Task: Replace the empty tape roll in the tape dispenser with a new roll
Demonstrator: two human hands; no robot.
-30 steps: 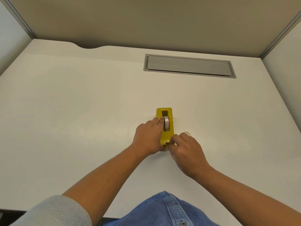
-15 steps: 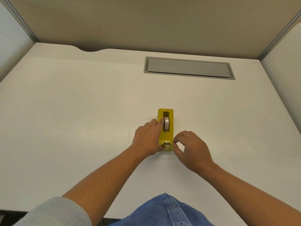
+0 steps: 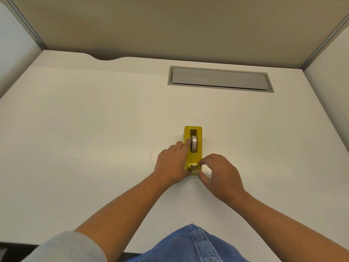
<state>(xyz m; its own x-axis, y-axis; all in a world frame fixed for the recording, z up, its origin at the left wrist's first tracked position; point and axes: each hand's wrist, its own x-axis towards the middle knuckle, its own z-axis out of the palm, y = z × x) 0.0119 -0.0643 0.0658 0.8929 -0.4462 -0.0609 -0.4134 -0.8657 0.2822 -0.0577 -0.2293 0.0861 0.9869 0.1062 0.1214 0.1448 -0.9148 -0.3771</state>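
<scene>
A yellow tape dispenser (image 3: 199, 148) stands lengthwise on the white desk (image 3: 94, 138), its cutter end toward me. A roll of clear tape (image 3: 194, 142) sits upright in its slot. My left hand (image 3: 172, 163) grips the dispenser's left side, the index finger lying against the roll. My right hand (image 3: 221, 173) is at the near right corner, thumb and forefinger apart around the cutter end and touching it. I cannot see any tape strip between the fingers.
A grey cable hatch (image 3: 220, 78) is set flush into the desk at the back right. Beige partition walls (image 3: 170, 25) close the desk at the back and both sides. The near desk edge runs just above my blue denim lap (image 3: 188, 244).
My right hand has slid slightly right and back from the cutter end, its pinched fingers spreading apart. My left hand stays on the dispenser. The camera tilted a little.
</scene>
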